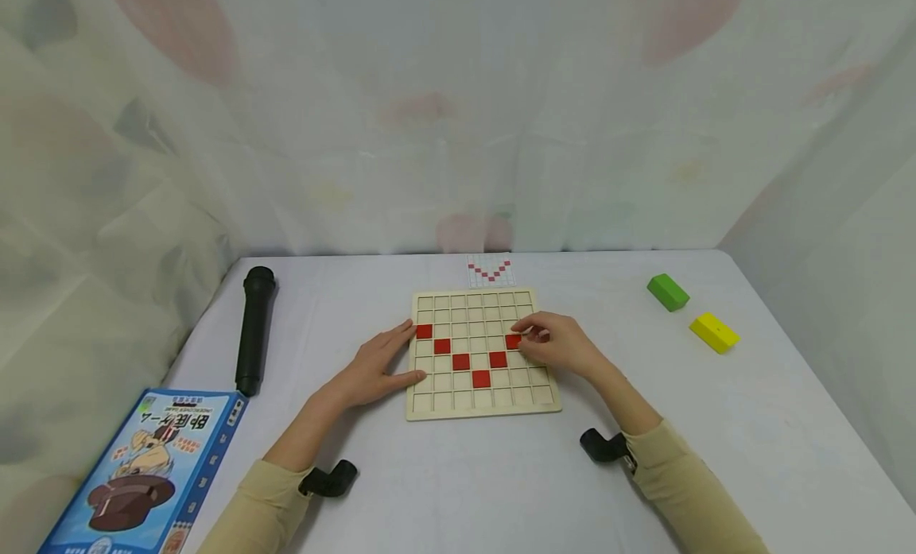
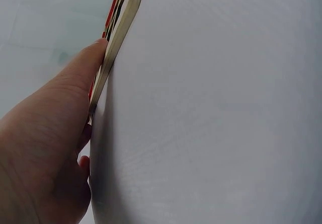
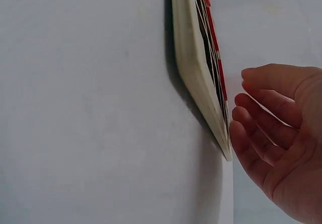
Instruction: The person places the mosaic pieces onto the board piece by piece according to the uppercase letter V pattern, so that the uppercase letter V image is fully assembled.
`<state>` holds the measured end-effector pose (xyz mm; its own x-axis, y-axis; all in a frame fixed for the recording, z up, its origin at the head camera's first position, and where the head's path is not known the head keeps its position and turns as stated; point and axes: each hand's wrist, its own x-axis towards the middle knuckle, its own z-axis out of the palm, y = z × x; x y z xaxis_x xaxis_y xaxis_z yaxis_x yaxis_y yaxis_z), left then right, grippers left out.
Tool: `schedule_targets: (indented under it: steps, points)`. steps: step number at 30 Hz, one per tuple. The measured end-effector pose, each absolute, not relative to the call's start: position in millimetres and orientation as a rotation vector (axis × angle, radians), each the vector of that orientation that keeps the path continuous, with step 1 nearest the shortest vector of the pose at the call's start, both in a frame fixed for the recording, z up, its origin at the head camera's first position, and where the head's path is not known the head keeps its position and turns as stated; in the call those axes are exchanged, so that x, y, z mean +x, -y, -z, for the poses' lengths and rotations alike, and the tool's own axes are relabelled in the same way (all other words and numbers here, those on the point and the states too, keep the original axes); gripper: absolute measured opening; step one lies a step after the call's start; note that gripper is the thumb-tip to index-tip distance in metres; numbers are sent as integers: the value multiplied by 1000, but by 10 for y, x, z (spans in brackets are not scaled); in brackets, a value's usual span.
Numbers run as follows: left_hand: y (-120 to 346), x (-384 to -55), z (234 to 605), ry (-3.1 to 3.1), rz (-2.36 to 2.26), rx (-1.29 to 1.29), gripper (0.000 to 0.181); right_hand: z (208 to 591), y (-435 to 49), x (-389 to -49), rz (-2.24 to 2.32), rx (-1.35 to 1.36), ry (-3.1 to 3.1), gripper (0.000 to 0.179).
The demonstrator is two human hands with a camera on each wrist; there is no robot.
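Note:
A wooden grid board [image 1: 444, 399] lies flat on the table, with several red square tiles [image 1: 461, 362] set in its cells in a V shape. My left hand [image 1: 372, 371] rests at the board's left edge, thumb and fingers spread; in the left wrist view its thumb [image 2: 83, 65] touches the rim. Over the board's right side, my right hand [image 1: 561, 343] has its fingers bent beside the rightmost visible red tile [image 1: 513, 342]. Thumb and index come close together in the right wrist view, and no tile shows between them. The right hand hides some cells.
Behind the board lies a small card [image 1: 490, 271] printed with a red V pattern. A black microphone-shaped object [image 1: 254, 331] and a blue illustrated box [image 1: 146, 466] are on the left. Green [image 1: 669, 292] and yellow [image 1: 715, 333] blocks lie on the right.

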<state>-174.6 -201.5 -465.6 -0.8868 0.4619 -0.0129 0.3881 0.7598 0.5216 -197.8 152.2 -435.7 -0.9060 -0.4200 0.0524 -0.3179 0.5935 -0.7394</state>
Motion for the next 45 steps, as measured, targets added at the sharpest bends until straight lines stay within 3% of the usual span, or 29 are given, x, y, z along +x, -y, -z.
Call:
schedule_targets:
  steps: [27,45]
  points:
    - [2042,-1738,4650,-2817,-788,665,89,4331,-2528,-1507,1091,-555,-2782,24]
    - [2020,-1722,4634,-2849,-800,697,86,4326,-2627,-1384,1127,-504,-2754,32]
